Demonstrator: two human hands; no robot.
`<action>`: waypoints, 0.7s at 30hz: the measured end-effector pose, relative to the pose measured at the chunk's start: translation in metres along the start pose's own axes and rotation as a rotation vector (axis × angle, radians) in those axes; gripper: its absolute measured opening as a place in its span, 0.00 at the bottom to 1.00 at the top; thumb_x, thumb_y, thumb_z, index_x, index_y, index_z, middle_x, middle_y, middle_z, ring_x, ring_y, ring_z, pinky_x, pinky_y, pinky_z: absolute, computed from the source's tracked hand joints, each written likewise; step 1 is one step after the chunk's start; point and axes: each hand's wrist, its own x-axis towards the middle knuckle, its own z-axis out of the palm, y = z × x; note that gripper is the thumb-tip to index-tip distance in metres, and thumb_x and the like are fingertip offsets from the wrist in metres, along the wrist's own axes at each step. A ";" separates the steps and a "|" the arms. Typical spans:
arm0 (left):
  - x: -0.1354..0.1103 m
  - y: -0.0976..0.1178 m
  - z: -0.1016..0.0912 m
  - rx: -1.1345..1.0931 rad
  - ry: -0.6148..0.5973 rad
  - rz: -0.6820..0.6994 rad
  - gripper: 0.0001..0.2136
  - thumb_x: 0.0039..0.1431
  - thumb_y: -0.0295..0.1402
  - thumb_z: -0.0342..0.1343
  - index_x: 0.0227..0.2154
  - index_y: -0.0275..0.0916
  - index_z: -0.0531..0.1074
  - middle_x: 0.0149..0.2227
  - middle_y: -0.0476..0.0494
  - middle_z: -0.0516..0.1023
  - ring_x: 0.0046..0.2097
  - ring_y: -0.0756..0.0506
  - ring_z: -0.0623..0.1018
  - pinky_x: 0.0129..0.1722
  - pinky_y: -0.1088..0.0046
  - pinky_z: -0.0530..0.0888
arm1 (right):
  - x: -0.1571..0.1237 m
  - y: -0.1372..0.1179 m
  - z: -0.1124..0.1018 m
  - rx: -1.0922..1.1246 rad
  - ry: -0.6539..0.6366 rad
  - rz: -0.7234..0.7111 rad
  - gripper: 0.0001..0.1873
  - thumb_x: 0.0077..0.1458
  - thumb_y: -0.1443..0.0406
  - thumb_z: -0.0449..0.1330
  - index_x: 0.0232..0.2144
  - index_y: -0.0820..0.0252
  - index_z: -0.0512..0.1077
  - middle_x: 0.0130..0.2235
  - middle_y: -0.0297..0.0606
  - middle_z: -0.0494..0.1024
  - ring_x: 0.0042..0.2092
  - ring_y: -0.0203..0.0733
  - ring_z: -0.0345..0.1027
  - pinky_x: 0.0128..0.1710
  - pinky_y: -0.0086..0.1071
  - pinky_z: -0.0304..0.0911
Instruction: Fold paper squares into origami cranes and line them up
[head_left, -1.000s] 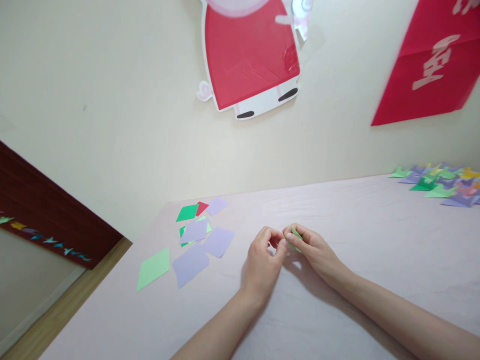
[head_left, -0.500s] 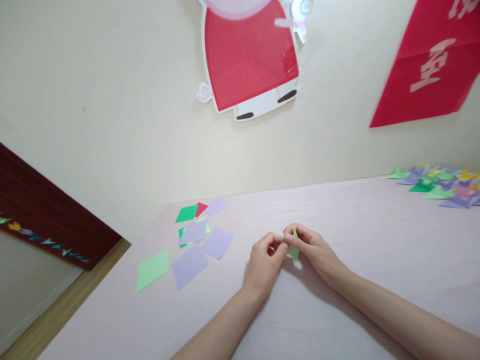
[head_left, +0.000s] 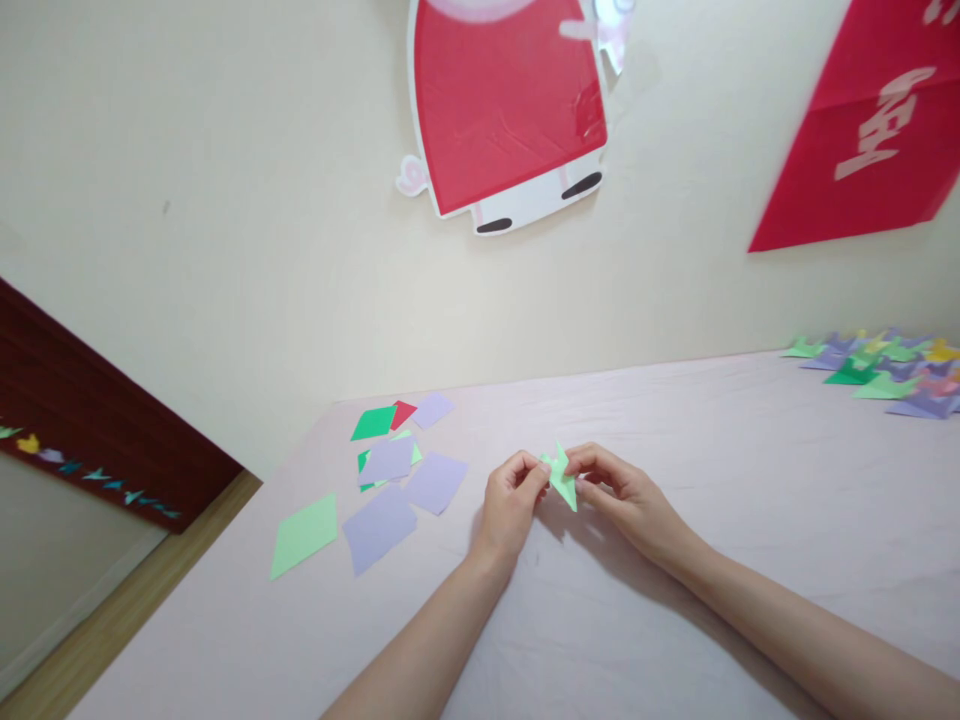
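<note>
A small light green folded paper piece [head_left: 561, 476] with pointed tips is held between both my hands just above the pale pink tabletop [head_left: 675, 620]. My left hand [head_left: 508, 505] pinches its left tip with thumb and fingers closed. My right hand [head_left: 628, 498] pinches its right side, fingers curled. Both forearms reach in from the bottom of the view.
Loose flat paper squares [head_left: 382, 470] in lilac, green and red lie scattered on the table's left part. A heap of folded paper figures [head_left: 889, 372] lies at the far right by the wall. The table's left edge drops to a wooden floor [head_left: 90, 640]. Red decorations hang on the wall.
The hands have drawn slightly apart and up, and the green piece has spread out between them, its pointed tips showing where it was tucked in the fingers before.
</note>
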 end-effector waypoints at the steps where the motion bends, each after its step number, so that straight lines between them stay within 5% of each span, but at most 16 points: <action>1: 0.000 0.000 0.000 0.000 -0.006 0.002 0.12 0.54 0.39 0.55 0.20 0.38 0.65 0.21 0.54 0.63 0.26 0.51 0.62 0.28 0.75 0.60 | 0.000 0.000 0.000 0.008 0.002 0.012 0.06 0.55 0.60 0.59 0.32 0.56 0.73 0.37 0.38 0.75 0.41 0.44 0.69 0.41 0.35 0.64; 10: -0.005 0.001 0.003 0.061 -0.066 0.034 0.12 0.56 0.40 0.55 0.23 0.38 0.68 0.23 0.52 0.67 0.28 0.50 0.65 0.30 0.75 0.62 | 0.002 0.005 -0.001 0.161 0.104 0.184 0.17 0.48 0.51 0.65 0.27 0.59 0.70 0.27 0.33 0.74 0.30 0.38 0.66 0.32 0.31 0.61; 21: -0.007 -0.003 0.010 0.110 0.024 0.057 0.10 0.53 0.38 0.59 0.23 0.37 0.69 0.24 0.52 0.70 0.28 0.51 0.66 0.30 0.75 0.62 | 0.002 0.008 0.001 0.241 0.168 0.165 0.22 0.45 0.53 0.69 0.34 0.56 0.64 0.27 0.30 0.71 0.29 0.38 0.67 0.29 0.30 0.62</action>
